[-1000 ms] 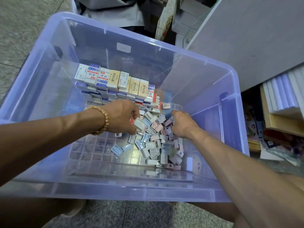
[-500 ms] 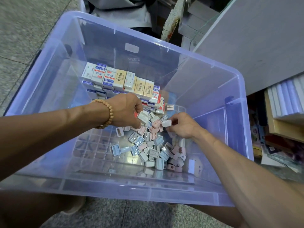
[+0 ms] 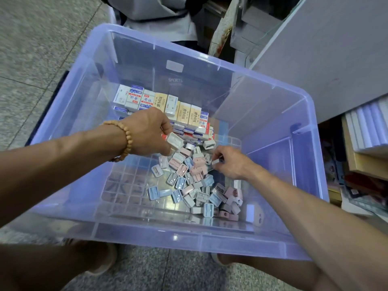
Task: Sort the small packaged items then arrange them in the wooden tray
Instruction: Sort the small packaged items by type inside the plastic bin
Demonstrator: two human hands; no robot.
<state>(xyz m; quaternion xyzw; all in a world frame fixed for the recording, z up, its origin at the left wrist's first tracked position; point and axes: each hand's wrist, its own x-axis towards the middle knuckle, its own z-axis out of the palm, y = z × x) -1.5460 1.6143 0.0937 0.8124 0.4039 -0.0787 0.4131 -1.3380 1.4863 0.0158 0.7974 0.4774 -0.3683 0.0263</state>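
Our left hand (image 3: 147,133) has its fingers (image 3: 165,128) curled around a little stack of the small plastic pieces, with a pale grey-white one (image 3: 175,141) sticking out at the front and a sliver of red showing behind it. There's a wooden bead bracelet (image 3: 123,139) on that wrist. Our right hand (image 3: 228,162) is pinching a single small white piece (image 3: 217,161) between thumb and fingertips, just above the pile.

Right under both hands we've got the loose heap of small packaged items (image 3: 195,185) (pink, blue and grey ones, all jumbled, lying every which way) spread over the bottom of the big clear bluish plastic bin (image 3: 302,127). Behind the heap, toward the far wall of the bin, sit the boxed erasers (image 3: 163,108), lined up in neat rows and stacked a few layers deep, touching the back edge of the heap.

The bin sits on a speckled stone floor (image 3: 31,38), between our feet. Off to the right there's a grey cabinet panel (image 3: 336,49) with a stack of white folders or books (image 3: 367,124) under it.
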